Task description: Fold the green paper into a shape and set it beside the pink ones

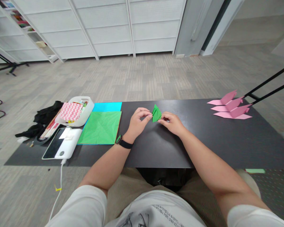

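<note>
A small piece of folded green origami paper [156, 113], with pointed tips and layered flaps, is held up over the dark table between my two hands. My left hand [139, 121] pinches its left edge between thumb and fingers. On the opposite side, my right hand [171, 122] grips the right edge with thumb and fingertips. To the left lies a stack of square paper, with a creased green sheet [100, 127] on top and a blue sheet [109, 107] showing behind it. Several folded pink paper birds [232, 108] stand in a row at the far right.
A white basket [88, 114] holding a pink zigzag-patterned item stands at the left. Before it are a phone [53, 146] and a white power bank [68, 145] with a cable [61, 176] hanging off the front edge. Black cloth [48, 113] lies beside the basket.
</note>
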The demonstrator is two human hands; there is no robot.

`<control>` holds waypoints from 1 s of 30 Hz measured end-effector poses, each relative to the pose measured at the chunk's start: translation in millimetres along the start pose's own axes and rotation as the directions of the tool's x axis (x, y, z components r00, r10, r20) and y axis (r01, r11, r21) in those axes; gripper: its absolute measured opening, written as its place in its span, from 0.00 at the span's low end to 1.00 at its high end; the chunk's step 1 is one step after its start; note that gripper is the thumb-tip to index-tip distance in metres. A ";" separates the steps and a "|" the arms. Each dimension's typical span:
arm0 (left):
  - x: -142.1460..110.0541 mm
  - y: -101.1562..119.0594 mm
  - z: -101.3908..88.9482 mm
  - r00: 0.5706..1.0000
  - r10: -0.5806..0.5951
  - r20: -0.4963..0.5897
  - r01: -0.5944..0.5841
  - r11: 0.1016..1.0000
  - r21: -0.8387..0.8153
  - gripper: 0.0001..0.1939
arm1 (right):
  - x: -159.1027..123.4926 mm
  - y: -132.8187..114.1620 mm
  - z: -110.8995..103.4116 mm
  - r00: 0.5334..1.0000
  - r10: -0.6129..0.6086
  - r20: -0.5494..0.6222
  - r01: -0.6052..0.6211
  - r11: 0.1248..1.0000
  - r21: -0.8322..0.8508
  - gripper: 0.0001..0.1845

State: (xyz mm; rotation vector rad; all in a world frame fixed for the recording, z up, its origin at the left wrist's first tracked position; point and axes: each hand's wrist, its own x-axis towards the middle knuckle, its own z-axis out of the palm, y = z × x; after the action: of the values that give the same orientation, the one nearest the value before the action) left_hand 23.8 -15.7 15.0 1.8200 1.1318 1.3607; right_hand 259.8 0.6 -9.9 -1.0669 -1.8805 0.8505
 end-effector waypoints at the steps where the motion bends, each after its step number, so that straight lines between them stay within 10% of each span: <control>1: 0.1 -0.5 0.2 1.000 -0.006 0.002 0.006 1.000 -0.005 0.11 | 0.2 0.6 0.1 1.000 0.001 0.003 -0.001 1.000 0.001 0.16; 7: -0.1 -0.6 0.6 0.996 0.055 -0.071 -0.052 0.998 0.044 0.08 | -0.1 3.9 -2.0 0.998 -0.025 0.059 0.026 1.000 -0.002 0.11; 13: 1.4 0.1 -3.8 0.986 0.065 -0.155 -0.043 0.989 0.141 0.09 | -2.5 6.2 -9.1 0.997 -0.058 0.057 0.061 0.996 -0.067 0.31; 18: 0.8 -0.1 -1.9 0.991 0.099 -0.090 -0.085 0.985 0.150 0.07 | -1.5 0.9 -12.9 0.988 -0.080 -0.132 0.069 0.993 -0.091 0.15; 30: -3.3 -6.9 5.6 0.985 0.132 0.111 -0.149 0.975 0.163 0.04 | -2.6 19.9 -6.8 0.990 -0.138 0.042 0.144 0.922 -0.358 0.02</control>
State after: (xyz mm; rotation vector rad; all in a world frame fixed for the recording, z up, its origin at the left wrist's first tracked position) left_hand 26.8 -15.3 6.0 2.1020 1.1146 1.2679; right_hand 273.7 7.7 -24.2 -1.1237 -2.1515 0.4389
